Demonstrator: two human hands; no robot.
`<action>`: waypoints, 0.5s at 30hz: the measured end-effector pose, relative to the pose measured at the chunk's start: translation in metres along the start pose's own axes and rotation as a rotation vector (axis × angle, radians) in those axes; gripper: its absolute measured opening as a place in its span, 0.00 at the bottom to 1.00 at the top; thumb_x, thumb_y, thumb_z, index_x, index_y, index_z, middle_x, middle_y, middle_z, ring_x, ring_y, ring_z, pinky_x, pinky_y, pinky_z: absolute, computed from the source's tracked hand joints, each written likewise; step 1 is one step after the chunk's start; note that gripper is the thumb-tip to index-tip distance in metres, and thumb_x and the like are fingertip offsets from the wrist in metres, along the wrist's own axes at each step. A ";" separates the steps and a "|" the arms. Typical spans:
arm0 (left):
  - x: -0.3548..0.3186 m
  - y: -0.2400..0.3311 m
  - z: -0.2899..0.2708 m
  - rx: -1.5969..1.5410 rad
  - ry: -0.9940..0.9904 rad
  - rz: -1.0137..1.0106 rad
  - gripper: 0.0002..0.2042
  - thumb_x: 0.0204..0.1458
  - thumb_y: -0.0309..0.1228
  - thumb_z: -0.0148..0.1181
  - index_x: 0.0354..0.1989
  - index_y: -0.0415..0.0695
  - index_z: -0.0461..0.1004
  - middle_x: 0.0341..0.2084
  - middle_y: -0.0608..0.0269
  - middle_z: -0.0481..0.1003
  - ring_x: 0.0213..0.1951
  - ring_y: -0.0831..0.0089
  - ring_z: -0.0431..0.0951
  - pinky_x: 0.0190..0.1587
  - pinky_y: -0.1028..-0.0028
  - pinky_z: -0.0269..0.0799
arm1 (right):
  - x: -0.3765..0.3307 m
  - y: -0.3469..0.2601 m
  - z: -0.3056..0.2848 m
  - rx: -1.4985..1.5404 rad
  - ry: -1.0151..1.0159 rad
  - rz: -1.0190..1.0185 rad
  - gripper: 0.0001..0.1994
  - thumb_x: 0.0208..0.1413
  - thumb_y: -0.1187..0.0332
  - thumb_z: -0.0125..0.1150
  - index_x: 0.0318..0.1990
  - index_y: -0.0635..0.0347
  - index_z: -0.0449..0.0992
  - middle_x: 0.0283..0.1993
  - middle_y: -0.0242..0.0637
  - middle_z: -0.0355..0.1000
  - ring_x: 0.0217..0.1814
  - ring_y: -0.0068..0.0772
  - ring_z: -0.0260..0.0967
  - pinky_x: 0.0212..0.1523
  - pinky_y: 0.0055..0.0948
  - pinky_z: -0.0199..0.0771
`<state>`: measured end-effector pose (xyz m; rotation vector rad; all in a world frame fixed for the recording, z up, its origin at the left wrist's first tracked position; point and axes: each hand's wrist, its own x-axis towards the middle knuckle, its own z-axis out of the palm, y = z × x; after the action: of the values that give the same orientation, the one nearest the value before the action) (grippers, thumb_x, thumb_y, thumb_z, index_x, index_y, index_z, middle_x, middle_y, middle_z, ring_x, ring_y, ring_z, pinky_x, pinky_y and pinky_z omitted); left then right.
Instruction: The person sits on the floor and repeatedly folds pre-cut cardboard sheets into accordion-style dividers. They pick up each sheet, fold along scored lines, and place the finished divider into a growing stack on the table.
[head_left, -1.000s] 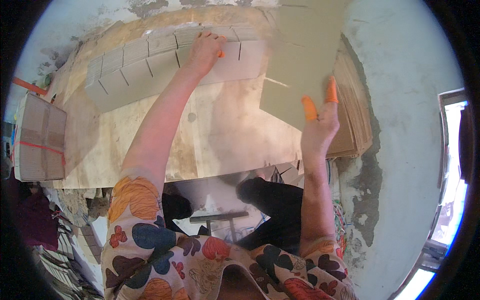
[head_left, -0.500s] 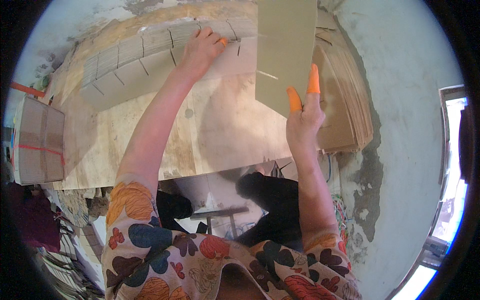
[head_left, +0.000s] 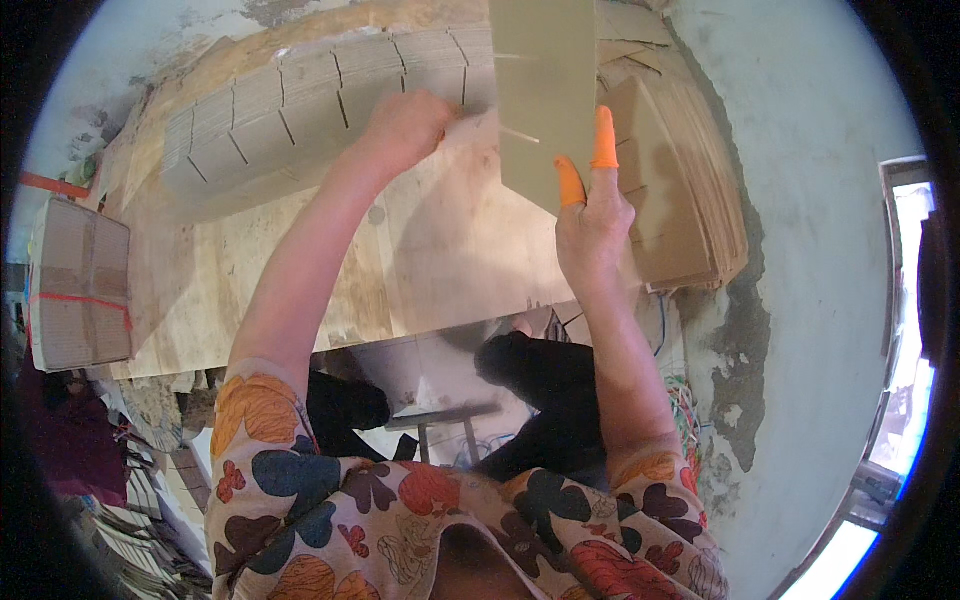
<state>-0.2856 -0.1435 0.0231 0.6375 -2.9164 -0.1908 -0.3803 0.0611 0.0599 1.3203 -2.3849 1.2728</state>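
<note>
My right hand, with orange finger covers on two fingers, grips the lower end of a long flat cardboard strip that stands up from it. Short slits are cut into the strip's left edge. A long row of slotted cardboard strips, packed face to face, lies along the far side of the table. My left hand is against the front right part of this row with its fingers curled. Its fingertips are turned away, so what they pinch, if anything, is hidden.
A tall stack of brown cardboard sheets stands right of the wooden table, beside a stained wall. A carton tied with red string is at the left edge. Below the front edge is a stool or frame.
My left hand has come down from the top of the row to its front side, fingers curling under. The strip in my right hand has shifted slightly left and up.
</note>
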 end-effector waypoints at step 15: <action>-0.028 0.052 -0.005 -0.040 0.165 0.191 0.05 0.44 0.23 0.52 0.27 0.44 0.75 0.24 0.61 0.75 0.36 0.65 0.74 0.34 0.65 0.72 | -0.006 0.017 0.006 -0.154 -0.175 -0.082 0.31 0.48 0.80 0.56 0.62 0.58 0.57 0.44 0.52 0.69 0.32 0.48 0.69 0.31 0.36 0.71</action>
<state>-0.2805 -0.0852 0.0323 0.3470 -2.7840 -0.1646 -0.3878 0.0653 0.0427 1.5201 -2.4554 0.9673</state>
